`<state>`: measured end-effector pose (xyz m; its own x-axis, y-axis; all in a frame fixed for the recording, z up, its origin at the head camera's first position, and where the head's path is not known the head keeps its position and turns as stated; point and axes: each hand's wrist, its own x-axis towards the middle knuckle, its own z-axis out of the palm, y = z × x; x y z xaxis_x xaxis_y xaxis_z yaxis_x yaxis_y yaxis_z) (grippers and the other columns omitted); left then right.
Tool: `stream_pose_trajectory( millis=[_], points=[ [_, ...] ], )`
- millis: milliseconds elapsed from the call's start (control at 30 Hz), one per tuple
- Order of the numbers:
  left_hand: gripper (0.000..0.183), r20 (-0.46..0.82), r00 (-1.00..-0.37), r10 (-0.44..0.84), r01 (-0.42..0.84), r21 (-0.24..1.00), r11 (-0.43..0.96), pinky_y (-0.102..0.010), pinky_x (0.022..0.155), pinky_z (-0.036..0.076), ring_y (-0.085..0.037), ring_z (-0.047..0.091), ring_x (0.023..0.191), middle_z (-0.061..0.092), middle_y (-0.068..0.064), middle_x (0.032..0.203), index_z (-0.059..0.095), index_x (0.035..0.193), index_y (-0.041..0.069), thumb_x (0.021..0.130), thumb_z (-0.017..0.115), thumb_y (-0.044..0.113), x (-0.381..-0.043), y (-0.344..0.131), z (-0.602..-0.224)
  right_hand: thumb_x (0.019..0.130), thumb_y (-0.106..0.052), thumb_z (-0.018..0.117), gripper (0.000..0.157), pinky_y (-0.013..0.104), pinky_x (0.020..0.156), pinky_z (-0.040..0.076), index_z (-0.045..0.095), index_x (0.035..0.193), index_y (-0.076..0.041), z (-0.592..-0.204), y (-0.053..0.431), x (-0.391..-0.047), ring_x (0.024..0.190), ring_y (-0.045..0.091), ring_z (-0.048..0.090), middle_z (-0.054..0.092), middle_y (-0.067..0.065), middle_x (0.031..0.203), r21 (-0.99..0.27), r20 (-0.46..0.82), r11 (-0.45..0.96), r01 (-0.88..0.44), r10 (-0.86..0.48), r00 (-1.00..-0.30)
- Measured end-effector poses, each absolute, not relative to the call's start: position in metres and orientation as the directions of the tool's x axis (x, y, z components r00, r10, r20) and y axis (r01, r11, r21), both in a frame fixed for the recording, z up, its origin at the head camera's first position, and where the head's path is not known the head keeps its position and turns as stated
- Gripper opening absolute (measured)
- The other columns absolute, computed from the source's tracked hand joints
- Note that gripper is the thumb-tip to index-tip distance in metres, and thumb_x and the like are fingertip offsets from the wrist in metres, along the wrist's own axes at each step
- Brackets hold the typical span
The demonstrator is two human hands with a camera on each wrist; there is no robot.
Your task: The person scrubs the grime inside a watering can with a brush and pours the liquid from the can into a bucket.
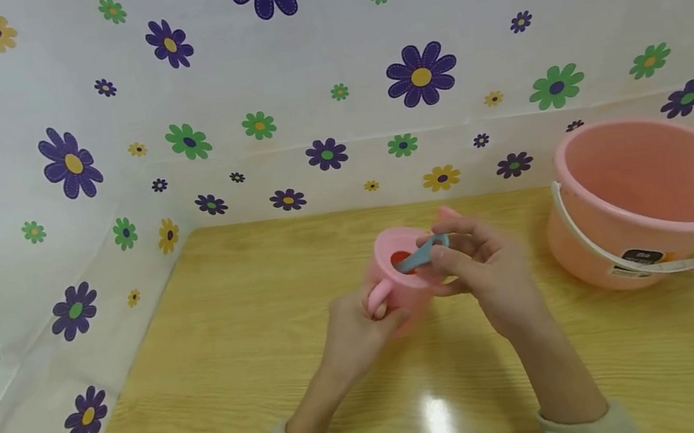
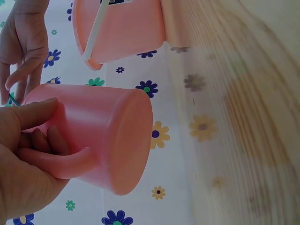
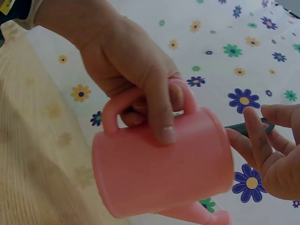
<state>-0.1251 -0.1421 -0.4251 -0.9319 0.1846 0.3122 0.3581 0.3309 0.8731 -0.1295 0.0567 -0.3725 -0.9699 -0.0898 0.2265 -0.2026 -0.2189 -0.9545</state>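
Note:
In the head view my left hand grips the side handle of a pink toy watering can, holding it tilted over the table. Its spout shows beyond my right hand. That right hand pinches a blue handle with a hole at its end, which slants into the can's round opening. Something red shows inside; the handle's lower end is hidden there. In the left wrist view, my left thumb lies along the can's wall. The right wrist view shows the blue handle between my fingers.
A large pink bucket with a white bail handle stands at the right of the wooden table. White cloth printed with flowers hangs behind and at the left.

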Motion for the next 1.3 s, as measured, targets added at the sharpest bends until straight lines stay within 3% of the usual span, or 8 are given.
stream_pose_trajectory(
  millis=[200,400,567,700,967,1067,1200,1300],
  points=[
    [0.038,0.333,-0.925,0.184,0.378,0.86,0.343,-0.021,0.055,0.034,-0.007,0.038,0.058,0.032,0.005,0.061,0.043,0.07,0.008,0.081,0.08,0.001,-0.124,-0.14,-0.422,0.096,-0.006,0.065,0.022,0.033,0.066,0.06,0.064,0.117,-0.013,-0.371,0.062,-0.129,0.085,0.018,0.073,0.063,0.006,0.129,-0.955,0.226,-0.215,-0.205,-0.082,-0.971],
    [0.042,0.341,-0.924,0.171,0.38,0.864,0.33,-0.021,0.056,0.034,-0.007,0.039,0.059,0.032,0.005,0.061,0.041,0.068,0.009,0.079,0.08,-0.003,-0.124,-0.139,-0.42,0.098,-0.001,0.059,0.021,0.028,0.062,0.059,0.066,0.114,-0.012,-0.368,0.072,-0.126,0.084,0.022,0.074,0.071,0.012,0.116,-0.9,0.31,-0.336,-0.279,-0.042,-0.95],
    [0.037,0.347,-0.922,0.174,0.386,0.864,0.323,-0.021,0.057,0.037,-0.008,0.04,0.058,0.033,0.004,0.06,0.044,0.07,0.008,0.081,0.078,-0.002,-0.123,-0.137,-0.418,0.096,0.0,0.061,0.021,0.03,0.067,0.059,0.065,0.112,-0.014,-0.371,0.062,-0.127,0.083,0.018,0.073,0.069,0.006,0.109,-0.916,0.247,-0.351,-0.196,-0.109,-0.963],
    [0.035,0.374,-0.911,0.173,0.412,0.843,0.347,-0.021,0.056,0.038,-0.008,0.041,0.057,0.034,0.005,0.06,0.045,0.071,0.007,0.081,0.078,-0.003,-0.123,-0.137,-0.418,0.094,-0.002,0.066,0.019,0.034,0.069,0.06,0.063,0.111,-0.009,-0.371,0.054,-0.125,0.085,0.019,0.073,0.064,0.006,0.103,-0.937,0.197,-0.312,-0.156,-0.104,-0.975],
    [0.036,0.389,-0.905,0.171,0.425,0.824,0.374,-0.021,0.059,0.041,-0.009,0.043,0.059,0.032,0.006,0.061,0.046,0.072,0.008,0.08,0.08,-0.002,-0.124,-0.138,-0.418,0.093,0.0,0.066,0.024,0.036,0.068,0.06,0.056,0.113,0.008,-0.364,0.057,-0.117,0.082,0.023,0.074,0.07,0.014,0.108,-0.912,0.287,-0.297,-0.283,0.03,-0.957],
    [0.036,0.404,-0.897,0.18,0.443,0.817,0.369,-0.021,0.058,0.04,-0.009,0.043,0.059,0.032,0.005,0.062,0.046,0.071,0.007,0.079,0.08,-0.003,-0.123,-0.137,-0.418,0.092,0.0,0.067,0.029,0.039,0.073,0.059,0.054,0.114,0.011,-0.366,0.052,-0.117,0.084,0.022,0.073,0.068,0.015,0.108,-0.914,0.281,-0.296,-0.277,0.03,-0.959],
    [0.037,0.449,-0.872,0.195,0.489,0.783,0.385,-0.019,0.056,0.04,-0.009,0.044,0.059,0.033,0.006,0.064,0.045,0.071,0.007,0.078,0.08,-0.004,-0.122,-0.136,-0.42,0.091,-0.002,0.069,0.031,0.039,0.08,0.058,0.056,0.118,0.007,-0.369,0.045,-0.118,0.09,0.02,0.071,0.064,0.015,0.115,-0.931,0.233,-0.282,-0.232,0.031,-0.972],
    [0.033,0.471,-0.859,0.201,0.511,0.759,0.404,-0.019,0.058,0.043,-0.008,0.046,0.059,0.033,0.007,0.064,0.049,0.076,0.007,0.079,0.08,-0.004,-0.123,-0.137,-0.421,0.092,-0.002,0.068,0.024,0.036,0.082,0.057,0.059,0.114,0.0,-0.366,0.046,-0.117,0.092,0.019,0.071,0.066,0.014,0.115,-0.929,0.197,-0.309,-0.202,0.045,-0.979]
  ],
)
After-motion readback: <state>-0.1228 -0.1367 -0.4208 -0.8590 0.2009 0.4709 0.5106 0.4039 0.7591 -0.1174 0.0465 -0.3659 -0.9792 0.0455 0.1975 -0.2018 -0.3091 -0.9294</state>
